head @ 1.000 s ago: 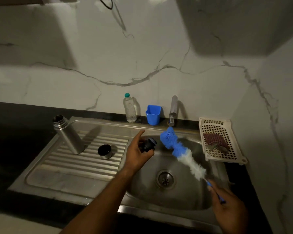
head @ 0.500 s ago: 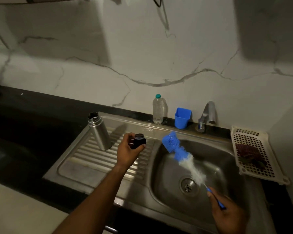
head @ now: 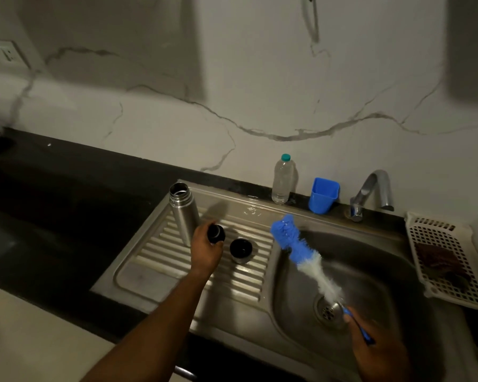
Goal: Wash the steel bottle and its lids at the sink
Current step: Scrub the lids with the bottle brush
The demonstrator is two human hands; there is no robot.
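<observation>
- The steel bottle (head: 184, 213) is standing upright and uncapped at the left end of the drainboard (head: 160, 260).
- The left grip (head: 206, 250) is clasping the small black lid (head: 216, 233) just beside the bottle.
- The steel cup lid (head: 241, 250) is sitting on the ribs, near that grip.
- The right grip (head: 378, 354) is grasping the handle of the bottle brush (head: 295, 246), which is slanting over the sink (head: 370, 260).
</observation>
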